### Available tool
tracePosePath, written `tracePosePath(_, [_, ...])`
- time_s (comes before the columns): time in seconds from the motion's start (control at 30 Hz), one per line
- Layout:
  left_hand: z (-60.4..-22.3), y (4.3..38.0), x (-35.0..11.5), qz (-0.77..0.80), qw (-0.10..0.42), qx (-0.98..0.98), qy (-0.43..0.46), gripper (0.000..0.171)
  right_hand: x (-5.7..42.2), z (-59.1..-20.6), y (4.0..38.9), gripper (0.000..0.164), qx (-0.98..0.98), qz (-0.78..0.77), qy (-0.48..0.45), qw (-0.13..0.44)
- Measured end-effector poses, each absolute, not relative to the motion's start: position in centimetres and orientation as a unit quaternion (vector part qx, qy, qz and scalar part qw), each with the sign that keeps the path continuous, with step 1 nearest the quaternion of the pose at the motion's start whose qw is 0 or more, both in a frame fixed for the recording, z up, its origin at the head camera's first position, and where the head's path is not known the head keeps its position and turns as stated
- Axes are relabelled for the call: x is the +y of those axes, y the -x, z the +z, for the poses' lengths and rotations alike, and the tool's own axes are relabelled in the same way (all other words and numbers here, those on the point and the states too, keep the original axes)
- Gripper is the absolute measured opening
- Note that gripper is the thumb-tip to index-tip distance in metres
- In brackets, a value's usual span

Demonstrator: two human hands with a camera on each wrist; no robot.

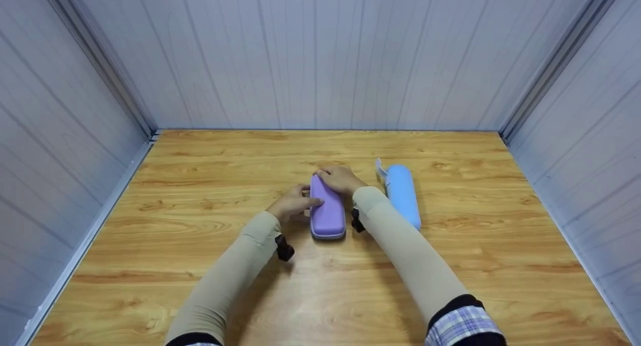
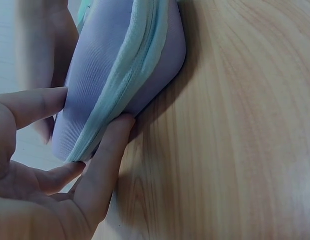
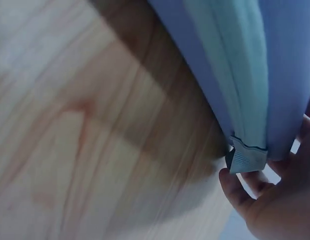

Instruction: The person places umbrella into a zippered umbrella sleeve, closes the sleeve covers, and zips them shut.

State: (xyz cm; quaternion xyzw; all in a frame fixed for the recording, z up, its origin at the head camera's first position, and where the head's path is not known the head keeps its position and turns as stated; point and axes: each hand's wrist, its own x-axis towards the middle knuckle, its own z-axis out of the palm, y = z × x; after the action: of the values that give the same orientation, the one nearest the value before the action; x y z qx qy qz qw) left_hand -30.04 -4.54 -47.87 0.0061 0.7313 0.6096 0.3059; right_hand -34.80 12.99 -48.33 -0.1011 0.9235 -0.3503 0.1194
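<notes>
A purple zippered glasses case (image 1: 328,216) lies lengthwise on the table in the head view, with a pale zipper band (image 2: 119,75) round its side. My left hand (image 1: 294,203) grips its left side, thumb on top and fingers against the lower edge. At the far end my right hand (image 1: 340,180) holds the case. In the right wrist view, its fingers curl about a small fabric tab (image 3: 248,159) where the zipper band ends. What is inside the case is hidden.
To the right, beside my right forearm, lies a light blue rounded case (image 1: 402,193) with a pale strap (image 1: 380,168) sticking out at its far left. The wood-grain table (image 1: 200,226) is bounded by white panel walls (image 1: 320,60) at the back and both sides.
</notes>
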Motion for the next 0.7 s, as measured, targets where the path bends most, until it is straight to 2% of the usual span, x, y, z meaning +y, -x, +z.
tracePosePath(0.23, [-47.8, 29.9, -4.7, 0.61, 0.31, 0.729, -0.008, 0.076, 12.5, -48.1, 35.3, 0.041, 0.922, -0.345, 0.123, 0.126])
tracePosePath(0.5, [-48.0, 30.0, -4.5, 0.607, 0.302, 0.735, -0.004, 0.076, 12.5, -47.3, 35.7, 0.05, 0.914, -0.335, 0.133, 0.185])
tracePosePath(0.7, [-48.1, 29.9, -4.5, 0.609, 0.293, 0.737, -0.001, 0.074, 12.2, -47.4, 35.7, 0.043, 0.898, -0.392, 0.105, 0.169])
